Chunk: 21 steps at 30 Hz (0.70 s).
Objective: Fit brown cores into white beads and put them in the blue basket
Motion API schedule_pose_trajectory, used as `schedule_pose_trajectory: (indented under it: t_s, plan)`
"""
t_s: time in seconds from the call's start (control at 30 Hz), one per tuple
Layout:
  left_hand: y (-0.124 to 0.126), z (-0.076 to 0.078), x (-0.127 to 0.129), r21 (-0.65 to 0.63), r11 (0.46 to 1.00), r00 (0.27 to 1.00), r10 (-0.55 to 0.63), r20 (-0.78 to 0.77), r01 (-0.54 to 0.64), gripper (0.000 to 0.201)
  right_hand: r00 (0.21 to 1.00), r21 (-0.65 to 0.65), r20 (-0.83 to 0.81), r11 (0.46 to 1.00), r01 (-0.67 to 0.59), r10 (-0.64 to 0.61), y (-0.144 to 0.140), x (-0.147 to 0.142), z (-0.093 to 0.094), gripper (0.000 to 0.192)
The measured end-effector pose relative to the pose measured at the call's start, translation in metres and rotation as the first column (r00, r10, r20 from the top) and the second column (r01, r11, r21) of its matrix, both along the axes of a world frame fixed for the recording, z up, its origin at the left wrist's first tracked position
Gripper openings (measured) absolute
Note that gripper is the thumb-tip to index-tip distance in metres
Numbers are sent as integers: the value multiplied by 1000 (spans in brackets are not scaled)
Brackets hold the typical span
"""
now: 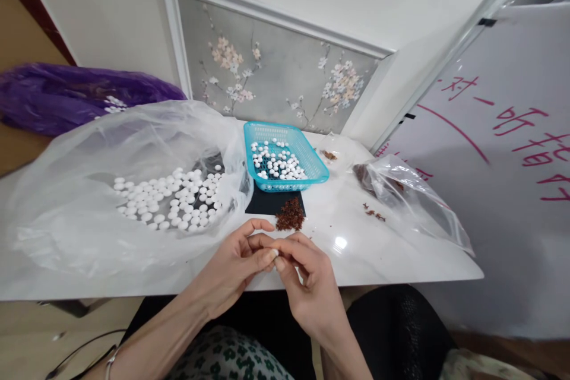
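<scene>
My left hand and my right hand meet at the table's near edge, fingertips pinched together around a small pale seed that is mostly hidden by the fingers. Just beyond the fingertips lies a small pile of reddish-brown husks on a black mat. A turquoise plastic basket behind the mat holds several white seeds. To the left, a large clear plastic bag lies spread open with many white seeds inside.
A white table bears everything. A smaller clear bag with brown bits lies at the right, loose brown scraps beside it. A purple bag sits at the back left. A whiteboard with red writing leans at the right.
</scene>
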<state>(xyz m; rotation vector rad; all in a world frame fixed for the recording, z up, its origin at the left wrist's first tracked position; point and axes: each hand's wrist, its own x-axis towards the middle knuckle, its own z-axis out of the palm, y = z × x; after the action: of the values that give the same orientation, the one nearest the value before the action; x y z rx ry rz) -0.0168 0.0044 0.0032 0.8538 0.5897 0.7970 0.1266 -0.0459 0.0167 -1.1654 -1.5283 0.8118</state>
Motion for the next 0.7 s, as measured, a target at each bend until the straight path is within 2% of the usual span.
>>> schedule_pose_trajectory:
  t_s: [0.2, 0.33, 0.43, 0.5, 0.57, 0.63, 0.7]
  plan:
    - [0, -2, 0, 7, 1000, 1000, -5, -2, 5, 26, 999, 28, 17, 999, 27, -28, 0, -2, -6, 25]
    - [-1, -2, 3, -15, 1000, 998, 27, 51, -27, 24, 1000, -2, 3, 1000, -22, 22, 1, 4, -6, 20]
    - [-5, -2, 5, -15, 998, 995, 61, 82, -59, 25, 994, 9, 106, 1000, 5, -6, 16, 15, 3, 17]
    - [-10, -3, 6, 12, 998, 997, 59, 58, -60, 28, 970, 78, 222, 993, 87, -103, 36, 23, 12, 18]
    - [-16, -3, 7, 57, 998, 1000, 25, 17, -26, 29, 906, 177, 346, 965, 192, -244, 64, 30, 23, 22]
    - [-22, 2, 4, 113, 993, 998, -30, -50, 35, 26, 772, 304, 487, 908, 289, -409, 91, 35, 34, 27]
    - [-21, 14, -4, 241, 967, 979, -32, -200, 81, 21, 626, 369, 591, 861, 350, -508, 112, 38, 43, 33]
